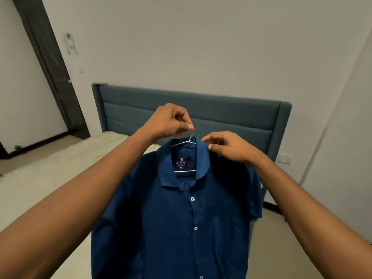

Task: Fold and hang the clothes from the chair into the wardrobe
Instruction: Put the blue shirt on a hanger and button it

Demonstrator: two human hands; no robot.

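Observation:
A dark blue short-sleeved shirt [181, 228] with white buttons hangs on a thin metal wire hanger [185, 142], held up in front of me. My left hand [169, 121] pinches the hanger's hook from above. My right hand [227, 147] pinches the right side of the shirt's collar. The collar lies open and shows a label and the hanger's lower bar. The chair and the wardrobe are out of view.
A bed with a pale sheet [50, 178] stretches below and to the left, with a blue-grey padded headboard [201, 111] against the wall behind the shirt. A dark door frame [50, 67] stands at the far left. A wall socket [284, 159] sits right of the headboard.

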